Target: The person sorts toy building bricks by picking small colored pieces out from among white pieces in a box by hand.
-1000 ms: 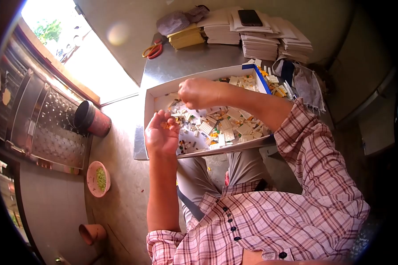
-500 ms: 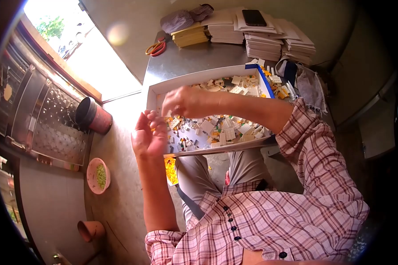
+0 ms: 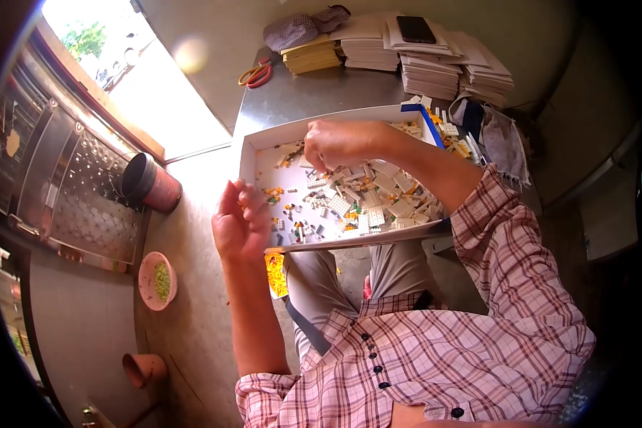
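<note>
The right hand (image 3: 339,145) reaches over the shallow white cardboard box with a blue edge (image 3: 248,162), its fingers bunched and pointing down at the mixed white, grey and orange plastic building bricks (image 3: 340,205); whether the fingertips pinch a brick cannot be told. The left hand (image 3: 241,222) is half curled beside the box's left wall, palm turned inward; blur hides whether it holds anything. The bricks lie loose inside the box, heaped densest at the middle and right, while a few small orange pieces (image 3: 272,192) sit apart near the left hand.

Good handling here probably means lifting one brick at a time with thumb and fingertip, choosing from the thin edge of the heap, where shapes are easier to tell apart. The left hand would best stay cupped, close to the box wall, so a small piece does not slip over the rim.
</note>
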Demonstrator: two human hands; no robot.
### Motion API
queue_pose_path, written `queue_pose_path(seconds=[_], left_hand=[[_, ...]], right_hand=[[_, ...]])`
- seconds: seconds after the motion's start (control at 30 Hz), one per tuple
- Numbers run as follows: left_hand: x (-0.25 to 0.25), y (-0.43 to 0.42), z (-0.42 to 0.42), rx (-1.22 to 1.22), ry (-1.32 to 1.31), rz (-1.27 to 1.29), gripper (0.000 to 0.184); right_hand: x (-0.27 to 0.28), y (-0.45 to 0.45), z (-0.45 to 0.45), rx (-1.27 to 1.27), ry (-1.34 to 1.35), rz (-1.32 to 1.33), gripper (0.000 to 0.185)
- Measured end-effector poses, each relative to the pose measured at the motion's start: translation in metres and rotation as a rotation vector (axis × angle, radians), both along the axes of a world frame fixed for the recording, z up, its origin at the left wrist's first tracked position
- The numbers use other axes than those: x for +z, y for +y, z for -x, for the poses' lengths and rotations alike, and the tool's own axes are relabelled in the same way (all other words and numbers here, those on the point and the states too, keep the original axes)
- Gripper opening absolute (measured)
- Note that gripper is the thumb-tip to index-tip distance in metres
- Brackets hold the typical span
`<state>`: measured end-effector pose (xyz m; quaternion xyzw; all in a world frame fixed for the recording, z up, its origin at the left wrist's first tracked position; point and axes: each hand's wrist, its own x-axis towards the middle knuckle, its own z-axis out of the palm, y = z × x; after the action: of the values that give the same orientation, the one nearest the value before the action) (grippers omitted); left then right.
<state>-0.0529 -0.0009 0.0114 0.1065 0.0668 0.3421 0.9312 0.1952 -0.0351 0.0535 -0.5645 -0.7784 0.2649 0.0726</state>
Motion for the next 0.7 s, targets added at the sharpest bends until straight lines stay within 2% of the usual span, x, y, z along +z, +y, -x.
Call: queue_pose_path(seconds=[0.17,0.27,0.37,0.5,0.7], left_hand=[[-0.001,-0.004,-0.003,-0.068,0.133,0.085,0.018],[-0.015,0.006,-0.005,-0.085,0.096,0.098,0.02],[-0.017,0.007,-0.007,-0.096,0.07,0.082,0.019],[-0.016,0.006,-0.008,-0.096,0.047,0.086,0.019],[-0.016,0.007,-0.009,-0.107,0.08,0.069,0.019]], right_hand=[[-0.016,0.008,0.008,-0.153,-0.025,-0.351,0.015],[-0.037,0.019,0.008,-0.066,-0.095,-0.552,0.014],[-0.045,0.02,0.016,0.049,-0.057,-0.665,0.006],[-0.06,0.022,0.027,-0.008,-0.104,-0.779,0.006],[-0.071,0.03,0.032,-0.047,-0.333,-0.869,0.007]])
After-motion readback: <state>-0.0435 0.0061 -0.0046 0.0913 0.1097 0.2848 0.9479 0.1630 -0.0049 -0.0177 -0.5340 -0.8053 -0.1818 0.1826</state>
